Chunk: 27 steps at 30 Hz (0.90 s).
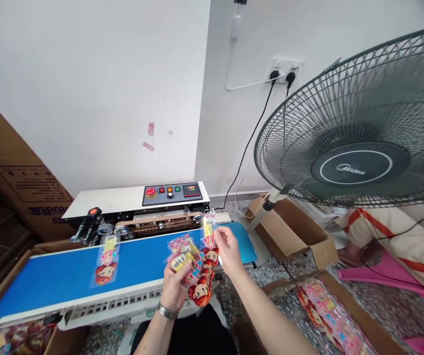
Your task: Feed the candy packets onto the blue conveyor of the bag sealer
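Note:
My left hand (173, 288), with a watch at the wrist, is closed around a fanned stack of clear plastic packets (193, 268). They have yellow barcode labels, pink lettering and a red-haired cartoon head. Between the fingertips of my right hand (229, 250), one single packet (209, 229) is pinched by its edge. Its top is at the right end of the band sealer's (104, 201) sealing strip, above the blue conveyor belt (141, 261). Farther left on the belt lies another packet (106, 261), its top edge beside the sealer's rollers.
A large fan (352, 162) stands close on the right. Behind its pole is an open cardboard box (289, 227). More packets (330, 315) fill a box at lower right, and a box of packets (19, 337) sits below the belt's left end. A seated person's leg (393, 231) shows at right.

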{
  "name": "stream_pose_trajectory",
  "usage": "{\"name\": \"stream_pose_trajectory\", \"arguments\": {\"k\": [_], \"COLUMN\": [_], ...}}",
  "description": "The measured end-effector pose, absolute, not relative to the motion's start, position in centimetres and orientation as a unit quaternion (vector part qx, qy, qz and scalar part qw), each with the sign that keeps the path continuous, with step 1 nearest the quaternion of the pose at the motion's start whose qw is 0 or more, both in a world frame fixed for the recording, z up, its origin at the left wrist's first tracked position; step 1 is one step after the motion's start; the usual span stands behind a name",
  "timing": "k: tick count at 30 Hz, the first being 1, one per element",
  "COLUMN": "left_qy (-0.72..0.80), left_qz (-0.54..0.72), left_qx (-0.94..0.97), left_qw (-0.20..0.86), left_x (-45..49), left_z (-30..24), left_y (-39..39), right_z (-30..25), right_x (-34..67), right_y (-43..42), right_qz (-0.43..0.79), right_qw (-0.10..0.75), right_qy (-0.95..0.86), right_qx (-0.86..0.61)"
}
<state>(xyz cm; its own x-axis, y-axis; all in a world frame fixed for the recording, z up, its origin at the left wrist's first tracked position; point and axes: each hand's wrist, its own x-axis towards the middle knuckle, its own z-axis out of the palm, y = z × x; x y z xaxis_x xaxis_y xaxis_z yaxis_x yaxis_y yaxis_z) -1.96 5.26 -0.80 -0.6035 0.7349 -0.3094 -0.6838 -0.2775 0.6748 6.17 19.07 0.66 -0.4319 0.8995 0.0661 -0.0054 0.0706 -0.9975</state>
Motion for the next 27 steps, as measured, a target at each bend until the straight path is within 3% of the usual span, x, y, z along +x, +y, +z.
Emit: {"name": "stream_pose_trajectory", "arguments": {"k": [6, 13, 17, 19, 22, 24, 27], "left_qy": [0.413, 0.417, 0.416, 0.414, 0.404, 0.396, 0.395], "left_qz": [0.797, 0.798, 0.801, 0.802, 0.805, 0.807, 0.808], "left_qx": [0.005, 0.003, 0.002, 0.006, 0.009, 0.010, 0.008], "left_qw": [0.440, 0.435, 0.431, 0.430, 0.435, 0.438, 0.436], "left_x": [-2.4, -2.5, -2.4, -2.4, -2.3, -2.2, -2.1], "left_z": [-0.8, -0.9, -0.9, -0.9, -0.9, -0.8, -0.7], "left_y": [5.0, 5.2, 5.3, 5.3, 5.5, 5.6, 5.6], "right_z": [-2.1, -1.9, -1.1, -0.5, 0.5, 0.8, 0.6], "right_x": [6.7, 3.9, 3.4, 4.1, 5.5, 6.1, 6.1], "right_y": [24.1, 24.5, 22.7, 21.2, 18.7, 17.5, 17.3], "right_qz": [0.431, 0.311, 0.369, 0.468, 0.598, 0.614, 0.598], "right_qw": [0.308, 0.223, 0.262, 0.288, 0.248, 0.233, 0.274], "right_qy": [-0.685, -0.760, -0.774, -0.753, -0.717, -0.713, -0.698], "right_qx": [-0.500, -0.524, -0.442, -0.362, -0.260, -0.246, -0.282]}}
